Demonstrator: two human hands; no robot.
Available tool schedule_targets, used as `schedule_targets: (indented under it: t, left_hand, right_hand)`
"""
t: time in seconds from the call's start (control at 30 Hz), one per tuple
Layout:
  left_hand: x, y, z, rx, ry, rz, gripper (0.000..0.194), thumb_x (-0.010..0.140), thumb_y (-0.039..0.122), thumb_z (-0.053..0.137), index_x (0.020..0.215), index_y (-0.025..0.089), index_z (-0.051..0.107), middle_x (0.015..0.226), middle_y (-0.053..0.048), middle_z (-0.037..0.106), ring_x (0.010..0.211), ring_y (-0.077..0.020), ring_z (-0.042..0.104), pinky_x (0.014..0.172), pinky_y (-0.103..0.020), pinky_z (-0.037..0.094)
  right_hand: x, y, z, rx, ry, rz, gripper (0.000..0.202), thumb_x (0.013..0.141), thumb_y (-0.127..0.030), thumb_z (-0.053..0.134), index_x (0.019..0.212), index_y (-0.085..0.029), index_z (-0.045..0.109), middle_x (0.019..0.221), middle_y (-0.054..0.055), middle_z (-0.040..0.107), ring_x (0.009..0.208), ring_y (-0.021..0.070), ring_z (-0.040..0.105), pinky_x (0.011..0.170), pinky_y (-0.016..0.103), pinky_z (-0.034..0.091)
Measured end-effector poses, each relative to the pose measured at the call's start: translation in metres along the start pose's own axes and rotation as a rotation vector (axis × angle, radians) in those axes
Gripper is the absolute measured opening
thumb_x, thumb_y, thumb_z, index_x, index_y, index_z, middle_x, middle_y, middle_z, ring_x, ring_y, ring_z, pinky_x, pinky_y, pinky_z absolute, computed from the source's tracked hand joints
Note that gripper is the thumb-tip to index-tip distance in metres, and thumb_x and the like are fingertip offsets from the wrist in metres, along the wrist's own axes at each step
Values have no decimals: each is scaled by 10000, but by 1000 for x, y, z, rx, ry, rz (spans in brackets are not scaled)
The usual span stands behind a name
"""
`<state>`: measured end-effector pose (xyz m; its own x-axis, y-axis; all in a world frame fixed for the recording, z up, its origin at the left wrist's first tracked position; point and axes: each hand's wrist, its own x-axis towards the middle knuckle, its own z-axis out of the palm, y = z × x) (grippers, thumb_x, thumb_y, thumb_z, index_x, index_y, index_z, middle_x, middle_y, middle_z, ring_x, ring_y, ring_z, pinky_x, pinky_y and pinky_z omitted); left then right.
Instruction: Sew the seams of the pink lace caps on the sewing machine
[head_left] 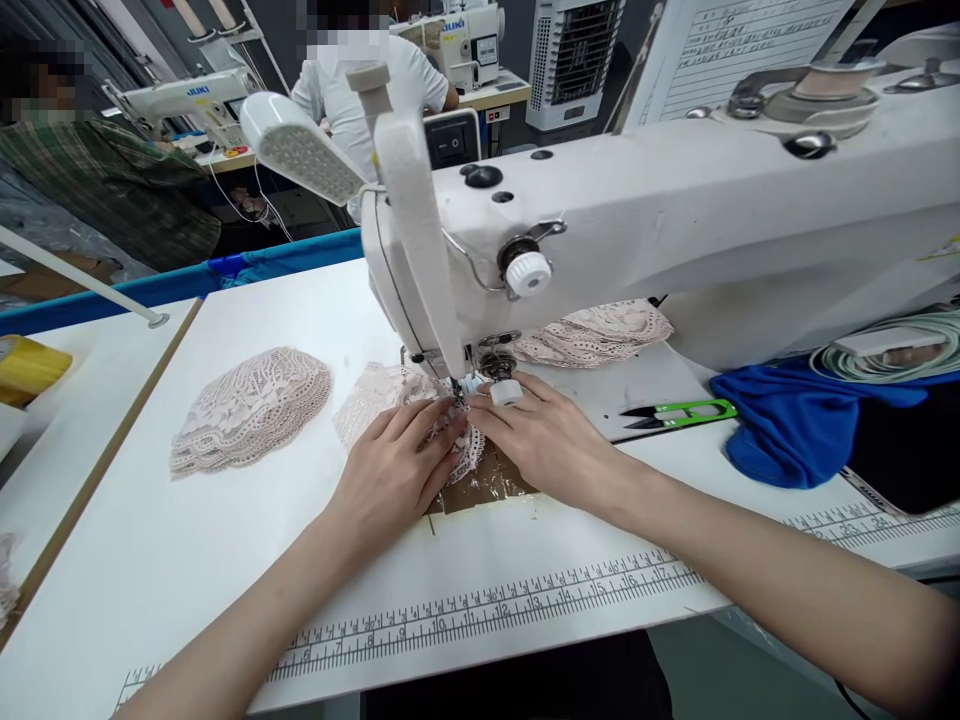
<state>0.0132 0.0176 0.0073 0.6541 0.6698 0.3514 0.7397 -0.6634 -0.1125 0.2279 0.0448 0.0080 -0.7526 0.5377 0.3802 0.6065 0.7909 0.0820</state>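
The spot under the needle is hard for me to make out: the machine's head and its lower white knob cover part of it, and the fingertips of my right hand run in behind that knob. My left hand covers much of the lace piece, so I see only its pale left part and a scalloped bit between my hands. The sewing machine is cut off on the right, and so is the dark phone-like slab near the tabletop's right end. The lace piece lies beneath my left fingers and reaches to the fingertips of my right, around the needle area. Both hands lie low with fingers stretched out, flat on the work rather than clamped; their fingertips come close together, but I cannot tell if they touch. Just in front of the needle, a brown patch shows between my hands, toward the front edge of the tabletop. Well left of my left hand sits a lace stack; more folded lace lies behind my right hand, partly hidden by the machine. Green snips rest right of that hand, near a blue cloth.
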Motion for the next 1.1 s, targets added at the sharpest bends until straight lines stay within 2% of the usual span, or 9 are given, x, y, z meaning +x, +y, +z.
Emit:
schedule_targets:
  t: [0.17,0.37,0.7,1.1]
  left_hand:
    - [-1,0,3,-6,-11,-6,360,952,310,492,1245,139,612,1291,-128,618,1219,-280,565,971,-438,500]
    - [1,-2,4,-26,-36,-37,348,961,322,472,1241,178,621,1317,-110,598,1248,-271,545,1019,-455,457]
    - [2,-4,2,-11,-22,-21,340,977,320,441,1230,183,622,1300,-101,614,1227,-259,564,1012,-458,437]
    - [2,-6,4,4,3,-24,330,971,318,458,1237,197,613,1289,-91,625,1218,-251,570,1002,-451,435]
  right_hand:
    - [0,-2,-1,-30,3,-7,289,876,-22,441,1073,-100,637,1081,117,705,1011,223,621,1056,431,375]
    - [0,-3,0,-97,5,-2,298,905,-45,398,1093,-90,624,1080,113,707,1006,220,618,1070,430,362]
    - [0,-4,3,-106,-16,10,294,900,-40,407,1114,-81,605,1114,119,689,1067,241,587,1093,443,322]
    - [2,-4,2,-112,8,10,333,879,-18,405,1148,-62,595,1099,142,691,1040,239,599,1062,441,364]
